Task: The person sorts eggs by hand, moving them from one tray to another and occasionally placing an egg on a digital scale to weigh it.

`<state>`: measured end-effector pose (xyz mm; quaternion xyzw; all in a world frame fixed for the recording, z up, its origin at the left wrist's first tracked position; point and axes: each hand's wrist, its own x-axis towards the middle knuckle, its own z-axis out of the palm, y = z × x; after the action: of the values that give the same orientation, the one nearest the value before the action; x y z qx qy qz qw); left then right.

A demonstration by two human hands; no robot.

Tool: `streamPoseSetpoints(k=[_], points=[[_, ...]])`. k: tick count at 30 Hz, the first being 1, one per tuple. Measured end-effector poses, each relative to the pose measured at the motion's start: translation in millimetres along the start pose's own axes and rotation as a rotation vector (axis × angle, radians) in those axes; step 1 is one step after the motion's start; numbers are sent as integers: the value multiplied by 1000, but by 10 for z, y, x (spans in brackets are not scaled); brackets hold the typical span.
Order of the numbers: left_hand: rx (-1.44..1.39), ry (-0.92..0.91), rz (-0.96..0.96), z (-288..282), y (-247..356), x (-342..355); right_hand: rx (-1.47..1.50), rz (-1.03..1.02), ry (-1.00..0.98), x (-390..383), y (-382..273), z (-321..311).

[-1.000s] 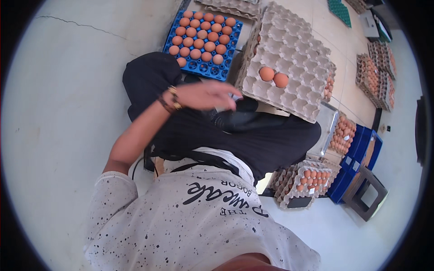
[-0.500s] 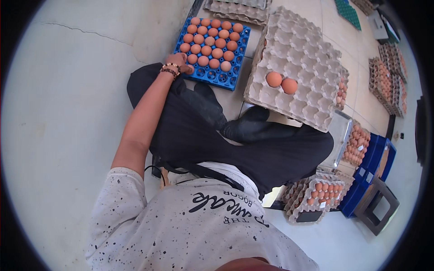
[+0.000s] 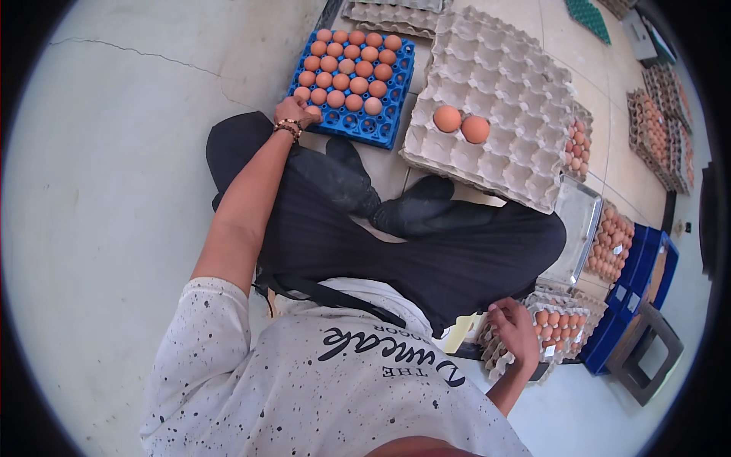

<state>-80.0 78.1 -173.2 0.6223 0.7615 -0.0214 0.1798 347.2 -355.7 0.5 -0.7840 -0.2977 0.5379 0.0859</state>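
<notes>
My left hand [image 3: 292, 112] is curled at the near-left corner of a blue plastic tray [image 3: 392, 126], partly covering a corner egg; whether its fingers grip the rim or that egg is unclear. Brown eggs [image 3: 346, 66] fill most of the tray, with empty cups along its near row. To the right, two eggs [image 3: 447, 118] rest side by side on a stack of grey pulp trays [image 3: 502, 68]. My right hand [image 3: 512, 326] is low at the right beside my knee, fingers loosely bent and apart with nothing visible in them, near stacked egg trays [image 3: 552, 327].
A metal tray [image 3: 571, 236], another egg tray [image 3: 609, 244], a blue container [image 3: 647, 259] and a dark square frame [image 3: 651, 365] line the right. Further egg stacks [image 3: 659, 137], a green tray [image 3: 590, 23] and more pulp trays [image 3: 388, 17] lie beyond.
My left hand has moved from over my crossed legs up-left onto the blue tray's corner. My right hand has come into view at lower right.
</notes>
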Motion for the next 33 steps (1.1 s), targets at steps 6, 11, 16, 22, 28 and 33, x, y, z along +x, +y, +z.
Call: streamPoseSetpoints(k=[6, 11, 16, 22, 28, 33], points=[[-67, -12, 61, -82, -134, 19, 221, -151, 57, -56, -288, 12], [-120, 88, 195, -476, 45, -309, 351, -201, 30, -16, -441, 151], [-969, -112, 500, -1086, 595, -1450, 585, -621, -193, 411, -1129, 578], [-1227, -92, 950, -1111, 753, -2279, 889, -720, -341, 456, -2282, 1105], [-1302, -89, 994, -885, 758, -2290, 939, -757, -240, 458, -2397, 1344], [-1677, -501, 839, -746, 811, -2229, 1046, -773, -339, 662, -2207, 1290]])
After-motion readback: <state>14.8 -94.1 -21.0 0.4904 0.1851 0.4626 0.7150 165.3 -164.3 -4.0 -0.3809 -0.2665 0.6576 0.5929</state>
